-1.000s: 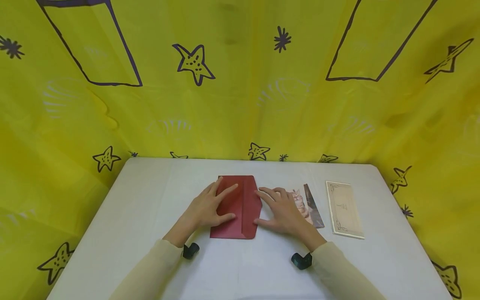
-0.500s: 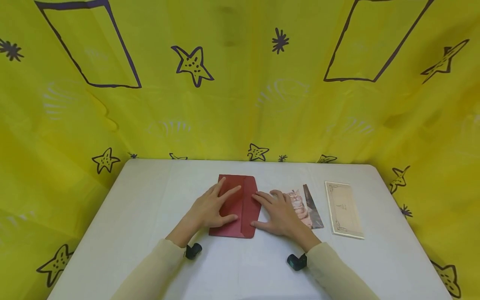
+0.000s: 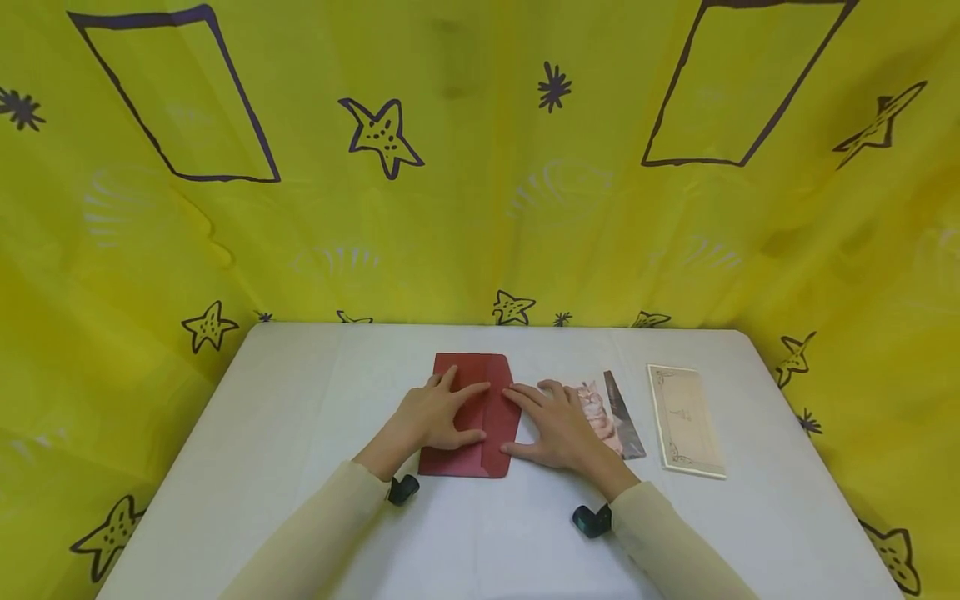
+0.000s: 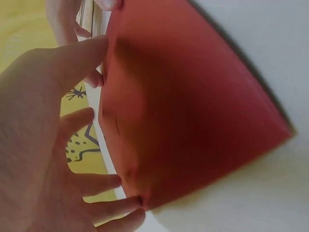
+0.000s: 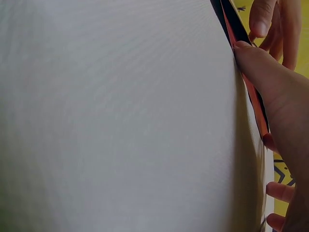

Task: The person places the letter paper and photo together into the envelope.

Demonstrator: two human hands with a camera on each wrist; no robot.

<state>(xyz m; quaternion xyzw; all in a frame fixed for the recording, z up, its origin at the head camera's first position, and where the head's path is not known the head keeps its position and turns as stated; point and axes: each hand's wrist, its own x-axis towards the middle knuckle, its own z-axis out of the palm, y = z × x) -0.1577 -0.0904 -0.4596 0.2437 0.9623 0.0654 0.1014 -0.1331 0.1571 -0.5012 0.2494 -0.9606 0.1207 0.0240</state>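
Head view: hands (image 3: pixel 431 419) (image 3: pixel 557 425) now closer together on red envelope (image 3: pixel 474 412).

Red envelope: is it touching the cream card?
Apart: the head view shows white table and the picture card between the red envelope and the cream card.

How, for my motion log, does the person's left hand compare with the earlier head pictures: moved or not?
Yes: in the head view the left hand has shifted rightward across the red paper envelope, closer to the beige rectangular card, which stayed put.
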